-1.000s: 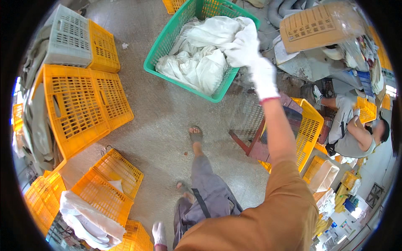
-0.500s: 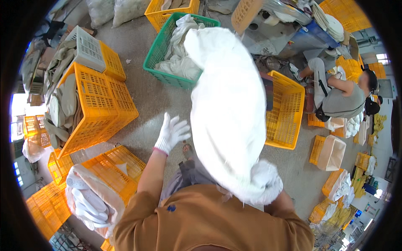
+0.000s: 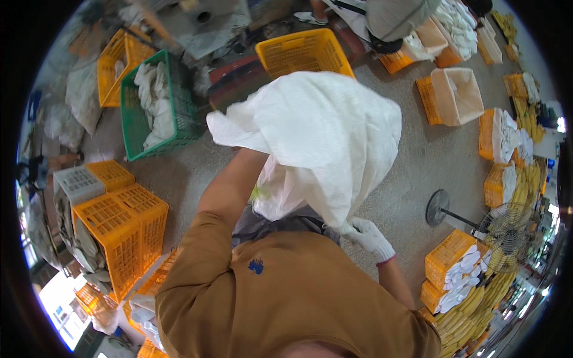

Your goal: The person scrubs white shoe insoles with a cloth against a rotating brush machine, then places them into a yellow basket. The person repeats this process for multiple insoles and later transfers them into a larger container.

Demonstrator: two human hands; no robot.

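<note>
A large white woven sack [image 3: 334, 131] is spread out and billowing in front of my body. At its near lower edge my right hand [image 3: 369, 237], in a white knit glove with a red cuff, is closed on a gathered bit of the cloth. My left forearm [image 3: 230, 179] reaches forward and goes in behind or under the sack, so the left hand and its fingers are hidden. Beyond the sack stands a yellow crate [image 3: 307, 51], partly covered by it.
To the left are a green crate [image 3: 175, 113] of white cloth and stacked yellow crates [image 3: 128, 224]. A lined crate [image 3: 456, 95] and a standing fan [image 3: 507, 232] are on the right. A seated person [image 3: 397, 24] is beyond. Filled crates [image 3: 450, 256] line the right side.
The view has turned to the right. The sack has swung from hanging long on the right to spreading out. My bare-palmed left hand, open before, has gone behind the sack.
</note>
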